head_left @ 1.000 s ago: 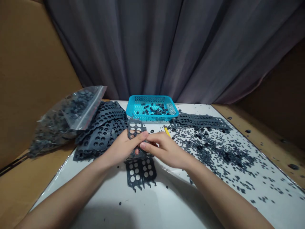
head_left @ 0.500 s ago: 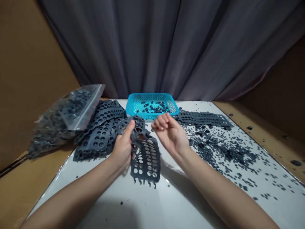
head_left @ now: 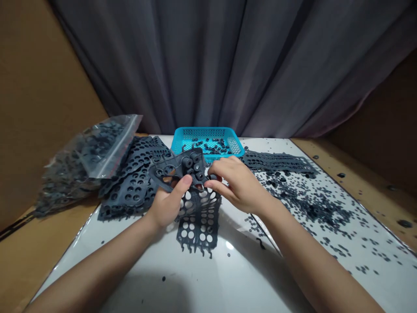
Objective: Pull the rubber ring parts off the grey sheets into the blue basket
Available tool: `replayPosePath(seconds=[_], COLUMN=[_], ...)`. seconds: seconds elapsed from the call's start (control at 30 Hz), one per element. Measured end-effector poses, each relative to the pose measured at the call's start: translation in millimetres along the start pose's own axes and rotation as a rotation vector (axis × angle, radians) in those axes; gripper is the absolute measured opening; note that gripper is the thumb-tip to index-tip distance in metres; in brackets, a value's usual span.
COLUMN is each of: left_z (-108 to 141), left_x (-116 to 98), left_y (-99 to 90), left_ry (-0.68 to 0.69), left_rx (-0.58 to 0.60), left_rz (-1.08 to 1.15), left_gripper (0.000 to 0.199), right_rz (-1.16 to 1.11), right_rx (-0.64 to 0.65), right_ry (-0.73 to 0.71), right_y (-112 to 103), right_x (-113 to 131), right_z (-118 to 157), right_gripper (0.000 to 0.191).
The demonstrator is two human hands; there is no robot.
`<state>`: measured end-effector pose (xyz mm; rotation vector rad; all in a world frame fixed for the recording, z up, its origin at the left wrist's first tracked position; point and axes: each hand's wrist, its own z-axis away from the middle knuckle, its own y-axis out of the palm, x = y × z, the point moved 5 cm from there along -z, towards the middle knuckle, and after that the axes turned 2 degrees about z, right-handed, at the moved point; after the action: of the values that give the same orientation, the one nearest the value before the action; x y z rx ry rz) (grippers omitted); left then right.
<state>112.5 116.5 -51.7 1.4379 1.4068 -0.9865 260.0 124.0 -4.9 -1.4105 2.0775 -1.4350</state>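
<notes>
A dark grey rubber sheet point(head_left: 194, 228), full of punched-out round holes, hangs from my left hand point(head_left: 167, 204). The thumb presses on its folded upper part, where several round plugs point(head_left: 196, 166) still sit in the rubber. At the sheet's right edge, the fingertips of my right hand point(head_left: 241, 182) pinch a small dark rubber plug point(head_left: 212, 177), partly covered by the fingers. Behind the hands stands a turquoise basket point(head_left: 208, 130) with loose dark plugs in it.
On the left, a stack of perforated rubber sheets point(head_left: 133, 187) lies beside a clear zip bag point(head_left: 81, 161) full of dark pieces. To the right are more flattened sheets point(head_left: 280, 161) and a wide scatter of small dark discs point(head_left: 316, 211) on the white tabletop point(head_left: 137, 269).
My right hand has turned over and come to the sheet's edge, fingers pinching there. The sheet's upper part has been tilted up, showing its plugs.
</notes>
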Motion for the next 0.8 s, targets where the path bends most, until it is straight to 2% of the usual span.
replayPosePath(seconds=[0.17,0.27,0.37,0.43,0.5,0.63,0.7,0.8], left_z=[1,0,-3,-4,-3,1,3,6], left_x=[2,2,1,4,9,14,15,18], left_y=[3.0,5.3,5.3,6.4,11.5,23.9,27.0,27.7], left_ry=[-0.021,-0.081,-0.121,-0.219,-0.358,-0.558,-0.627,-0.713], left_rx=[0.107,0.204,0.212,0.171,0.129,-0.017,-0.080,-0.101], left_rz=[-0.054,-0.042,-0.078,-0.030,0.116,0.429,0.485,0.464], left_gripper=[0.032,0.030,0.029,0.029,0.033,0.042,0.041,0.039], right_rz=[0.036,-0.048,-0.167,-0.358,-0.689,-1.307,-1.455,-1.544], right_rx=[0.044,0.068,0.080,0.089,0.050,-0.221,-0.322,-0.388], right_ry=[-0.013,0.015,0.037,0.100,0.209,0.500,0.622,0.730], right_y=[7,11,13,18,27,52,63,72], right_x=[-2,-3,0,1,1,-5,-6,-5], right_z=[0,0,0,0,0,3,5,7], right_gripper=[0.037,0.033,0.029,0.027,0.027,0.028,0.028,0.028])
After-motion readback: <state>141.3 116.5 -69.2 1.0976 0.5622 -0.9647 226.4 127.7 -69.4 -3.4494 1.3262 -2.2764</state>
